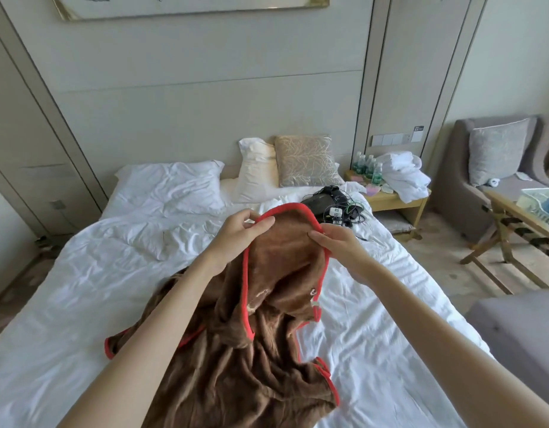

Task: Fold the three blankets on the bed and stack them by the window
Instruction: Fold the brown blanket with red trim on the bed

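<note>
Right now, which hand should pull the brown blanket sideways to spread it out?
Probably the left hand: it pinches the red trim of the brown blanket beside bare white duvet. The right hand pinches too, but tangled cables lie just beyond it.

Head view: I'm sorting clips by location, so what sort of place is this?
Probably a hotel room: a bed with plain white linen, a cluster of water bottles on the nightstand, and a folding luggage rack beside an armchair.
</note>
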The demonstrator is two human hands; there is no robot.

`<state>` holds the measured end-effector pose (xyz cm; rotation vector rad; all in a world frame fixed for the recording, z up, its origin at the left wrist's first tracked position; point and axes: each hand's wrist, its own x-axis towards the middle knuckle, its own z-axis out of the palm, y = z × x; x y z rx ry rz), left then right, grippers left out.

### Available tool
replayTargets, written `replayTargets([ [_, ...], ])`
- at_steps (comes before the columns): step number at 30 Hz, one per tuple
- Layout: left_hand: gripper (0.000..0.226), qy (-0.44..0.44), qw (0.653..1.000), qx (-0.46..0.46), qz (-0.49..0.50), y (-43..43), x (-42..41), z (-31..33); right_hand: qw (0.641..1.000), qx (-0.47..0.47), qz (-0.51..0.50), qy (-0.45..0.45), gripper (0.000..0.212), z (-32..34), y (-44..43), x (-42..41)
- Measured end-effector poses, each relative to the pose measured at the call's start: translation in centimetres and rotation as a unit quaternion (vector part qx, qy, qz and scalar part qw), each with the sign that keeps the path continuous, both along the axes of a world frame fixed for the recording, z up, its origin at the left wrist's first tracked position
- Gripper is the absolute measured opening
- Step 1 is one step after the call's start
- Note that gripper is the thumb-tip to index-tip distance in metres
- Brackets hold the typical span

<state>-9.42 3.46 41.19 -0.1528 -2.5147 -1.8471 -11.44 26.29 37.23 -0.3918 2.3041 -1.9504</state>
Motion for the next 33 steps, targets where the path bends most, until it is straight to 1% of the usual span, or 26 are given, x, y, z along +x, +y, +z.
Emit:
replayTargets([
  [2, 0.032, -0.009, 1.0, 0.003, -0.018, -0.4, 0.4, 0.5, 0.998, 0.032, 0.019, 0.04, 0.017, 2.0, -1.3, 0.0],
  [3, 0.028, 0.004, 1.0, 0.001, -0.026, -0.6, 0.6, 0.7, 0.997, 0.05, 0.031, 0.059, 0.018, 2.8, -2.1, 0.0],
  [5, 0.022, 0.051, 0.999, -0.006, -0.018, -0.9, 0.8, 1.4, 0.994, 0.048, 0.054, 0.081, 0.02, 4.0, -3.5, 0.1],
  [8, 0.018, 0.096, 0.995, 0.021, 0.035, -1.9, 1.1, 2.8, 0.994, 0.02, 0.099, 0.044, 0.015, 4.7, -4.5, 0.0],
  [10, 0.015, 0.119, 0.991, 0.029, 0.053, -2.7, 1.2, 3.5, 0.991, 0.041, 0.128, 0.006, 0.017, 4.2, -4.7, -0.4],
  [13, 0.016, 0.154, 0.983, 0.043, 0.093, -4.1, 1.4, 4.3, 0.985, 0.105, 0.132, -0.023, 0.021, 2.2, -4.6, -0.9],
  [15, 0.017, 0.171, 0.974, 0.068, 0.131, -5.4, 1.4, 4.7, 0.979, 0.161, 0.12, -0.028, 0.025, 0.2, -4.3, -1.2],
  [17, 0.018, 0.184, 0.965, 0.102, 0.156, -6.6, 1.3, 5.1, 0.971, 0.211, 0.11, -0.029, 0.024, -2.1, -3.7, -1.6],
  [19, 0.017, 0.188, 0.957, 0.137, 0.172, -7.6, 1.3, 5.7, 0.955, 0.283, 0.085, -0.015, 0.027, -4.8, -2.9, -1.8],
  [21, 0.017, 0.189, 0.949, 0.171, 0.187, -8.4, 1.3, 6.3, 0.933, 0.354, 0.066, -0.008, 0.021, -7.7, -1.9, -1.9],
  [22, 0.017, 0.187, 0.945, 0.186, 0.195, -8.8, 1.2, 6.4, 0.927, 0.369, 0.062, -0.015, 0.022, -9.0, -1.4, -1.8],
  [23, 0.017, 0.182, 0.943, 0.19, 0.202, -9.1, 1.2, 6.3, 0.927, 0.371, 0.051, -0.026, 0.024, -10.0, -1.0, -1.8],
  [26, 0.02, 0.147, 0.959, 0.145, 0.192, -9.5, 1.5, 5.1, 0.953, 0.301, -0.007, -0.044, 0.019, -11.0, -0.4, -2.0],
  [30, 0.017, 0.088, 0.979, 0.084, 0.164, -8.9, 1.8, 2.7, 0.967, 0.252, -0.03, 0.027, 0.014, -7.1, -1.3, -2.8],
  [33, 0.011, 0.058, 0.991, 0.02, 0.12, -7.3, 2.0, 1.5, 0.974, 0.208, 0.007, 0.085, 0.015, -2.3, -3.0, -2.4],
])
